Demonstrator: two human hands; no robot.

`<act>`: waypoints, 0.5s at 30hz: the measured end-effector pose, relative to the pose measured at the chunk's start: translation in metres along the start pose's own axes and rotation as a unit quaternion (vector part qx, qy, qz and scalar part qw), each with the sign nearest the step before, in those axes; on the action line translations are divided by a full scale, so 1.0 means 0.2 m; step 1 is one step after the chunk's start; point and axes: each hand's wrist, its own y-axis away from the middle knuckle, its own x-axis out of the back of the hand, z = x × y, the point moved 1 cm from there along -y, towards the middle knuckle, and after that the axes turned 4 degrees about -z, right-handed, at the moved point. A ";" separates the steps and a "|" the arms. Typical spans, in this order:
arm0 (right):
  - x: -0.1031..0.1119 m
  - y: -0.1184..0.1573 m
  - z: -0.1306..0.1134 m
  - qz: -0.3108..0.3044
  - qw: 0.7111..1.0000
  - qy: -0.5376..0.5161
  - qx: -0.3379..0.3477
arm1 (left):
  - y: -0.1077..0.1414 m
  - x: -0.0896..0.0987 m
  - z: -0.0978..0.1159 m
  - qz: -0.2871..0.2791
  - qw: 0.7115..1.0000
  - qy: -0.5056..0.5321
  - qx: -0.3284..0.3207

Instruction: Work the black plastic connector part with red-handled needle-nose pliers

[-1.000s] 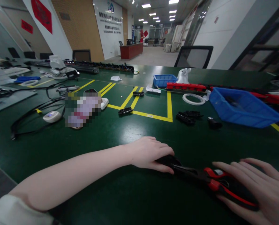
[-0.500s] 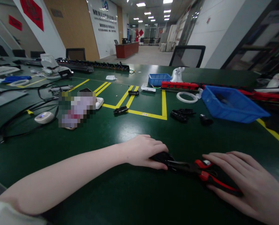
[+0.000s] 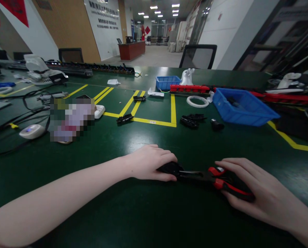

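My left hand (image 3: 152,162) is closed around a dark plastic part (image 3: 171,168), pressing it near the green tabletop. Most of that part is hidden under the fingers. In my right hand (image 3: 254,186) is a pair of long-nose pliers (image 3: 218,179) with red and black handles. The jaws point left, and their tips meet the right end of the dark part; whether they pinch it I cannot tell. The fingers of my right hand lie along the far handle, with the thumb on the near side.
Beyond my hands lie several black plastic pieces (image 3: 191,120), a short black cylinder (image 3: 217,124) and a white ring (image 3: 197,101). A large blue bin (image 3: 244,110) stands at right, a smaller blue bin (image 3: 166,82) farther back. At left are a blurred-out phone (image 3: 73,119), a white mouse-like device (image 3: 32,131) and cables.
The camera view has turned, so the whole scene sits lower-left to left in the picture. Both hands keep their holds on the dark part and the pliers.
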 end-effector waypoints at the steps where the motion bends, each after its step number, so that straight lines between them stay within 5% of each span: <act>1: 0.00 0.00 0.00 0.005 1.000 -0.008 -0.003 | 0.00 0.00 0.00 -0.003 1.000 0.000 0.001; 15: -0.05 0.04 0.00 0.032 0.999 -0.029 0.011 | 0.00 -0.01 0.01 -0.007 1.000 -0.005 0.009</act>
